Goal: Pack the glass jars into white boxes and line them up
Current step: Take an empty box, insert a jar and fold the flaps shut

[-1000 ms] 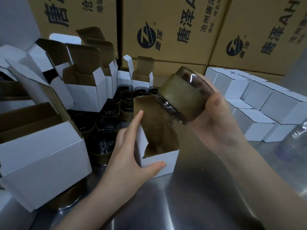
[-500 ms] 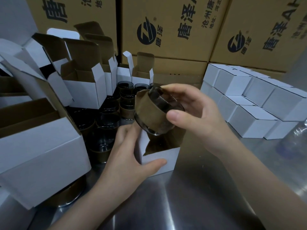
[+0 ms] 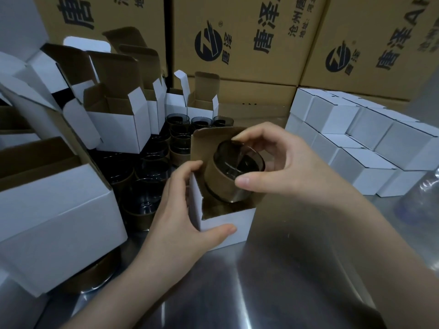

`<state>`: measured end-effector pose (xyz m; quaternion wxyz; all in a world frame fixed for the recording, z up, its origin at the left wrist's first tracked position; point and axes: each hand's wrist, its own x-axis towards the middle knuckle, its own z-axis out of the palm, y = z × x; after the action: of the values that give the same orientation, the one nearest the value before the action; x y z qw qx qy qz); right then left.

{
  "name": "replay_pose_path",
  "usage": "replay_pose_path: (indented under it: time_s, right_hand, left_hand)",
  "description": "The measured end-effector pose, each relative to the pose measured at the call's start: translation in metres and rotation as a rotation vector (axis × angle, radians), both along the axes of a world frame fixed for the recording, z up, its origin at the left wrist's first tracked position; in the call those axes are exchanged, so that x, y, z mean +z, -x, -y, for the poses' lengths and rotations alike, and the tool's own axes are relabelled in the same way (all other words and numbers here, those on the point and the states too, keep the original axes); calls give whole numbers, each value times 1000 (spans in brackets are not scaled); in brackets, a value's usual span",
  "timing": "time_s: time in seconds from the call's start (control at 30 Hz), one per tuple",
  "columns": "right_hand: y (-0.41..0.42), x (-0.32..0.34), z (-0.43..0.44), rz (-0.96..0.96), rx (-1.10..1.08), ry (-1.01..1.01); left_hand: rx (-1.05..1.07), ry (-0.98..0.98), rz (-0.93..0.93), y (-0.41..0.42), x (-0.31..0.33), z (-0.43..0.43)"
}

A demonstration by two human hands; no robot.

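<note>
right hand [image 3: 285, 167]: pinching a dark glass jar with a tan paper band [image 3: 228, 179] by its rim, tilted, partly inside the box.
left hand [image 3: 183, 210]: gripping the near-left corner of the small open white cardboard box [image 3: 228, 222].
done: closed white boxes [image 3: 356, 143] lined up far right, at least eight showing.
left: seat this jar, shut the flap, join the row; then the loose jars [image 3: 147, 176] on the left.
count: one jar in hand; at least five open empty boxes [image 3: 121, 124] far left; loose jars too dark to total, perhaps fifteen.
</note>
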<state>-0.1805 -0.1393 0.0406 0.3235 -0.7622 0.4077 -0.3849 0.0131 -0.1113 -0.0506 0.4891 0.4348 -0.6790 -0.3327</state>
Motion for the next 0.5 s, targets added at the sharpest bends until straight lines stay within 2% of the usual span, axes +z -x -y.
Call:
replay_pose_path:
  time_s: [0.33, 0.5]
  right_hand:
    - [-20, -2, -6, -332, -198, 59]
    - [-28, -7, -8, -426, -261, 92]
  left_hand:
    - [14, 13, 24, 0, -3, 1]
    - [29, 20, 35, 1, -3, 1]
